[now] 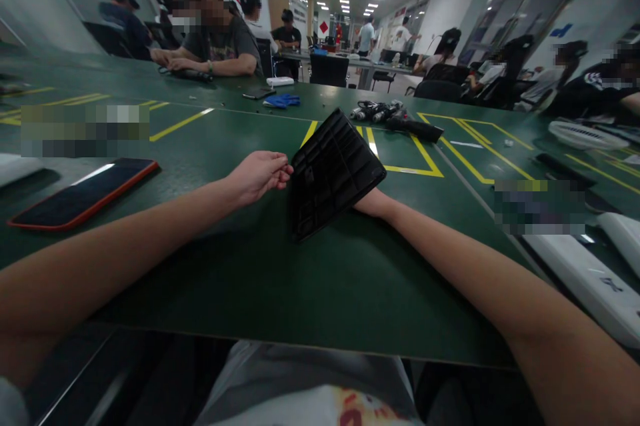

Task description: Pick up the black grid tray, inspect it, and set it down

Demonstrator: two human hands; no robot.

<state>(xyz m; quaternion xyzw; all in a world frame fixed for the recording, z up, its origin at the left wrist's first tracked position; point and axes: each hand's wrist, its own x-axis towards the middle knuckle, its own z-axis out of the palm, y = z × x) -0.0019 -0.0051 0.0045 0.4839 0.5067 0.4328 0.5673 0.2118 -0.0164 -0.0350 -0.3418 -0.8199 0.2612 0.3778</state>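
Long room, ceiling light panels in rows, other people seated at tables in the background. Green table [260,279] with yellow tape outlines carries everything.

Landmark: black panel [333,173], ribbed and gridded on the face towards the camera, mid-table, tilted, near corner on the table surface, far edge raised.

- White housings [590,283]: well right of the panel, at the table's right edge.
- Co-worker [220,39]: beyond the panel to the left, forearms resting on the far side of the table.
- Phone [83,193] in a red case: well left of the panel, lying flat, screen dark.
- Left hand [260,176]: at the panel's left edge, fingers [283,173] bunched and pinching that edge.
- Right hand [371,202]: behind the panel's right corner, only the wrist end shows; fingers hidden, grip cannot be told.
- Black-handled tool [415,127]: beyond the panel to the right, lying across a yellow line.
- Blue glove [281,101]: beyond the panel, slightly left.
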